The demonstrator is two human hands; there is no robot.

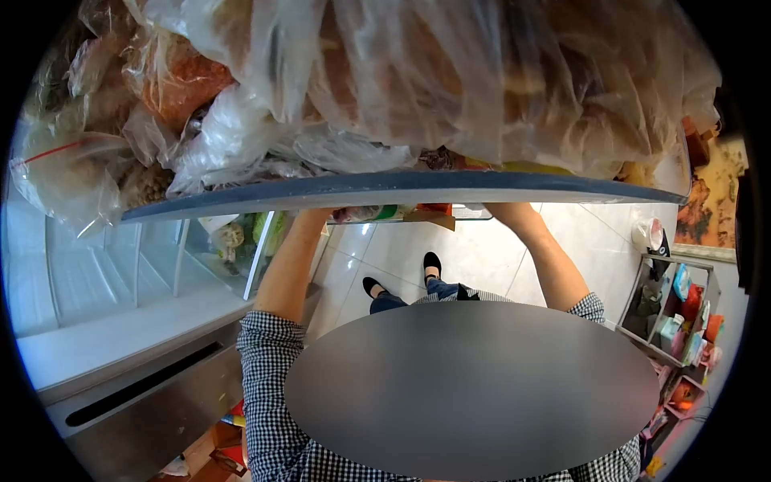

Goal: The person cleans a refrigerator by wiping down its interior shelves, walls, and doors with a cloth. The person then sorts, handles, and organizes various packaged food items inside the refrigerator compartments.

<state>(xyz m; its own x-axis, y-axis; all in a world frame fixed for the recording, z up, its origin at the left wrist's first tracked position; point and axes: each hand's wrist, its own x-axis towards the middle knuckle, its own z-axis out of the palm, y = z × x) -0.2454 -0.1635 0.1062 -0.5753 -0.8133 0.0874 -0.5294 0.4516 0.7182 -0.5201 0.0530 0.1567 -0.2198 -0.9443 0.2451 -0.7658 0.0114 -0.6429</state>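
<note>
Both forearms reach up and in under a shelf with a grey-blue front edge [401, 189]. At the left, only the wrist end of my left hand [315, 218] shows; its fingers are hidden beneath the shelf. My right hand [510, 212] is likewise cut off at the wrist by that edge, so what either hand touches cannot be seen. Between them, a green and white package [377, 212] and a red and brown box-like item [434, 215] peek out below the edge. Large clear plastic bags [385, 80] crowd the shelf above.
An orange-red bagged food [181, 80] lies upper left. An open white compartment with ribbed walls [96, 265] and a metal drawer front [152, 402] stand at left, with vegetables [233, 237] nearby. A grey rack of goods [671, 313] is at right. A grey blur covers the lower middle.
</note>
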